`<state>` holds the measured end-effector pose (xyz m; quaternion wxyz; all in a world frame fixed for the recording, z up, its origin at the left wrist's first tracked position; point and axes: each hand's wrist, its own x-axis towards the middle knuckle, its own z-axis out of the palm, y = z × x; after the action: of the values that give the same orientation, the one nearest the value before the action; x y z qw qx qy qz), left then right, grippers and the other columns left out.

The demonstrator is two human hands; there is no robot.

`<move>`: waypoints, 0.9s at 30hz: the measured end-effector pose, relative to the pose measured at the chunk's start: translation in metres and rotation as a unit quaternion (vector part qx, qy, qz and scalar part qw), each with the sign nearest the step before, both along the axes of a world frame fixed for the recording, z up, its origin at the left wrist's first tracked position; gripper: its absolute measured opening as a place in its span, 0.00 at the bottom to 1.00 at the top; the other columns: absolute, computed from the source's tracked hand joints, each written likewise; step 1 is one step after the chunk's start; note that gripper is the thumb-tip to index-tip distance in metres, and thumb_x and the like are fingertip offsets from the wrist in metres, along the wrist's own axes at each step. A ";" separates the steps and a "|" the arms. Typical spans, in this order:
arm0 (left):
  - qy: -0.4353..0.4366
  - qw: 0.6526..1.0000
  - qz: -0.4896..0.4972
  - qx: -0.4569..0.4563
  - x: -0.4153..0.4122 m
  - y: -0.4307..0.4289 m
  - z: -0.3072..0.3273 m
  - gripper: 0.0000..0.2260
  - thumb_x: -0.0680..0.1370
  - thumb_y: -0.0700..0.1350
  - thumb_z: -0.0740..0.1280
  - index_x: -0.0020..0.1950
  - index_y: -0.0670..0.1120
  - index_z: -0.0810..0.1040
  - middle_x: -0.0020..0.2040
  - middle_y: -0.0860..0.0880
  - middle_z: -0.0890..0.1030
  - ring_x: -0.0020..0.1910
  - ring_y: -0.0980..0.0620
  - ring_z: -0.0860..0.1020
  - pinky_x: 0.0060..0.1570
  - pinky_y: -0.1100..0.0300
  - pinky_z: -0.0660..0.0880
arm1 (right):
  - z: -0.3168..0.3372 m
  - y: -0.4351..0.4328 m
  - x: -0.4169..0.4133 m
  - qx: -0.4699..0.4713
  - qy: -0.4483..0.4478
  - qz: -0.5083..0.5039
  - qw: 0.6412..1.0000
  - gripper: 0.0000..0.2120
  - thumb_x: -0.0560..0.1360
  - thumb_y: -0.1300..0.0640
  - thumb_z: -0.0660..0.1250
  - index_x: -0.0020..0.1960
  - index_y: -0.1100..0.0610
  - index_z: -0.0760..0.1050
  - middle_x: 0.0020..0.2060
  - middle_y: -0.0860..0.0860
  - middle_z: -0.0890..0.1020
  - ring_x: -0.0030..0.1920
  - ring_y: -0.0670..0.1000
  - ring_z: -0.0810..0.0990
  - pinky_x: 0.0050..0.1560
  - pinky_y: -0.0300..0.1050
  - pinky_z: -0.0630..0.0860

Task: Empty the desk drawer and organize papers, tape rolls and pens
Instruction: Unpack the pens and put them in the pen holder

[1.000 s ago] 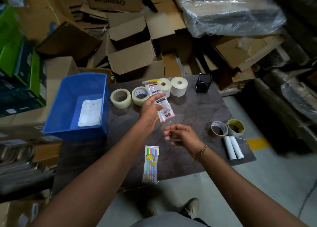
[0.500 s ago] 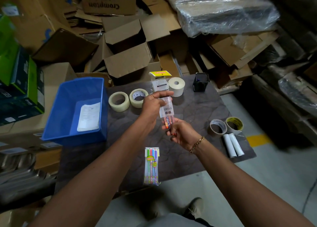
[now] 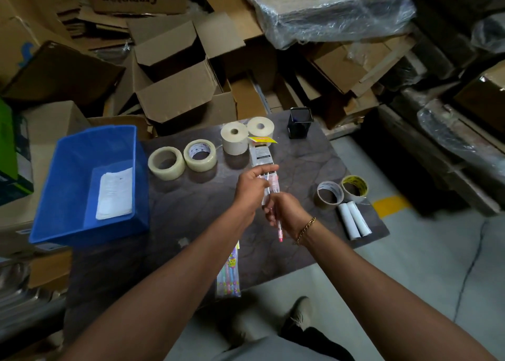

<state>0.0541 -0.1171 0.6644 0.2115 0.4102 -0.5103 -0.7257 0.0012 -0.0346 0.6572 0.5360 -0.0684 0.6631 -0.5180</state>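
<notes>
Pens are being dealt with near the middle of the frame: a clear pen packet (image 3: 263,166) with a yellow header card is held upright-tilted by the left hand (image 3: 250,187), whose fingers are closed around its lower half. A single pen (image 3: 278,218) with a pink tip is pinched in the closed fingers of the right hand (image 3: 287,210), just below the packet's open end, pointing down toward the lower frame. The packet appears to be held steady so that the pen can be drawn out lengthwise; this is a judgement from how the two hands line up.

A black mesh pen holder (image 3: 300,122) stands at the far edge of the dark surface (image 3: 191,210), above and right of the hands, and is probably meant to receive loose pens. A second packet of coloured pens (image 3: 229,273) lies unopened at the lower edge of the surface, partly hidden by the left forearm.

Tape is grouped by kind: two clear tape rolls (image 3: 181,161) lie flat left of centre, two white paper rolls (image 3: 246,134) stand just behind the packet, and two nearly spent tape cores (image 3: 341,191) lie at the right with two small white rolls (image 3: 354,220) just below them. Folded papers (image 3: 114,194) rest in the blue plastic bin (image 3: 68,185) at the left, apart from the stationery. Cardboard boxes are piled beyond the surface.
</notes>
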 end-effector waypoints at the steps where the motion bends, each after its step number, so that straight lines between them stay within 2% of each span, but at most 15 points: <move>1: 0.002 1.000 -0.003 0.009 -0.006 0.002 -0.004 0.23 0.70 0.26 0.57 0.50 0.48 0.83 0.57 0.39 0.82 0.48 0.48 0.80 0.48 0.59 0.78 | -0.004 0.006 -0.005 0.017 0.014 -0.006 1.000 0.08 0.66 0.66 0.55 0.32 0.57 0.68 0.26 0.53 0.70 0.20 0.48 0.62 0.24 0.36 0.58; 4: -0.011 1.000 0.001 0.020 -0.026 0.005 -0.011 0.22 0.72 0.25 0.57 0.55 0.43 0.82 0.54 0.43 0.81 0.41 0.53 0.79 0.36 0.68 0.77 | -0.014 0.028 -0.024 0.065 0.055 0.015 0.996 0.05 0.65 0.59 0.56 0.32 0.53 0.68 0.23 0.49 0.66 0.20 0.46 0.58 0.24 0.33 0.54; 6: -0.026 0.999 0.001 0.027 -0.041 0.004 -0.020 0.21 0.73 0.25 0.57 0.58 0.42 0.81 0.54 0.44 0.80 0.42 0.54 0.79 0.33 0.69 0.76 | -0.023 0.048 -0.040 0.101 0.076 0.041 0.991 0.03 0.61 0.55 0.57 0.31 0.52 0.69 0.22 0.48 0.65 0.19 0.47 0.58 0.24 0.33 0.54; 8: -0.057 0.998 -0.007 0.023 -0.055 0.005 -0.036 0.21 0.74 0.26 0.58 0.58 0.43 0.81 0.55 0.44 0.80 0.44 0.50 0.79 0.36 0.65 0.78 | -0.033 0.070 -0.060 0.143 0.087 0.054 0.984 0.04 0.59 0.55 0.58 0.31 0.52 0.70 0.22 0.49 0.65 0.19 0.47 0.59 0.25 0.35 0.55; 11: -0.118 0.992 -0.044 0.001 -0.075 0.013 -0.067 0.20 0.74 0.27 0.59 0.58 0.44 0.81 0.58 0.43 0.81 0.49 0.49 0.79 0.48 0.59 0.78 | -0.045 0.098 -0.093 0.195 0.067 0.043 0.978 0.01 0.61 0.54 0.58 0.32 0.51 0.67 0.22 0.47 0.63 0.20 0.47 0.58 0.25 0.35 0.53; 13: -0.160 0.983 -0.085 -0.004 -0.086 0.022 -0.085 0.21 0.73 0.27 0.59 0.57 0.45 0.82 0.57 0.43 0.82 0.50 0.48 0.79 0.54 0.54 0.79 | -0.051 0.112 -0.116 0.207 0.056 0.024 0.977 0.06 0.67 0.53 0.61 0.33 0.51 0.65 0.24 0.47 0.61 0.21 0.47 0.56 0.25 0.36 0.52; 15: -0.195 0.971 -0.135 0.004 -0.097 0.034 -0.099 0.22 0.72 0.26 0.59 0.54 0.47 0.83 0.54 0.44 0.82 0.48 0.47 0.80 0.53 0.50 0.79 | -0.060 0.118 -0.138 0.204 0.068 0.018 0.976 0.12 0.71 0.51 0.65 0.33 0.51 0.65 0.24 0.48 0.62 0.21 0.47 0.57 0.26 0.37 0.52; 18: -0.231 0.955 -0.187 0.016 -0.111 0.050 -0.119 0.21 0.72 0.26 0.59 0.56 0.42 0.83 0.55 0.44 0.82 0.49 0.48 0.79 0.54 0.53 0.78 | -0.071 0.117 -0.166 0.189 0.101 0.036 0.976 0.15 0.71 0.43 0.71 0.38 0.52 0.70 0.24 0.50 0.66 0.21 0.48 0.62 0.24 0.37 0.56; 20: -0.262 0.946 -0.189 0.012 -0.118 0.053 -0.125 0.15 0.74 0.29 0.63 0.55 0.40 0.83 0.57 0.44 0.83 0.52 0.47 0.80 0.56 0.56 0.77 | -0.074 0.112 -0.180 0.169 0.118 0.051 0.977 0.16 0.70 0.42 0.72 0.40 0.54 0.74 0.24 0.50 0.69 0.22 0.49 0.65 0.24 0.39 0.59; 22: -0.322 0.920 -0.217 -0.046 -0.123 0.049 -0.128 0.09 0.75 0.38 0.67 0.52 0.42 0.85 0.56 0.43 0.84 0.55 0.44 0.81 0.58 0.55 0.77 | -0.074 0.104 -0.193 0.162 0.134 0.074 0.975 0.14 0.71 0.44 0.72 0.40 0.55 0.77 0.25 0.49 0.72 0.21 0.46 0.68 0.23 0.38 0.61; 25: -0.441 0.826 -0.297 -0.184 -0.128 0.036 -0.115 0.16 0.74 0.52 0.63 0.58 0.50 0.83 0.61 0.45 0.80 0.64 0.44 0.74 0.66 0.54 0.69 | -0.072 0.089 -0.207 0.164 0.154 0.130 0.966 0.12 0.73 0.46 0.71 0.38 0.54 0.78 0.24 0.46 0.74 0.22 0.43 0.70 0.22 0.37 0.63; 26: -0.464 0.808 -0.295 -0.212 -0.130 0.032 -0.110 0.18 0.74 0.54 0.61 0.59 0.53 0.82 0.63 0.46 0.78 0.66 0.44 0.71 0.68 0.52 0.65 | -0.072 0.083 -0.210 0.164 0.157 0.145 0.963 0.12 0.73 0.47 0.71 0.37 0.54 0.77 0.24 0.46 0.74 0.23 0.44 0.70 0.23 0.36 0.63; 27: -0.471 0.806 -0.275 -0.230 -0.133 0.028 -0.105 0.18 0.74 0.54 0.60 0.59 0.53 0.82 0.64 0.46 0.76 0.67 0.45 0.69 0.68 0.51 0.64 | -0.073 0.077 -0.212 0.160 0.159 0.158 0.961 0.12 0.73 0.47 0.71 0.36 0.54 0.77 0.24 0.46 0.74 0.24 0.45 0.70 0.24 0.37 0.64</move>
<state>-0.0789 -0.0893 0.5590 -0.1753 0.4835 -0.7903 -0.3329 -0.2108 0.0429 0.5843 0.5026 -0.1671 0.7949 -0.2959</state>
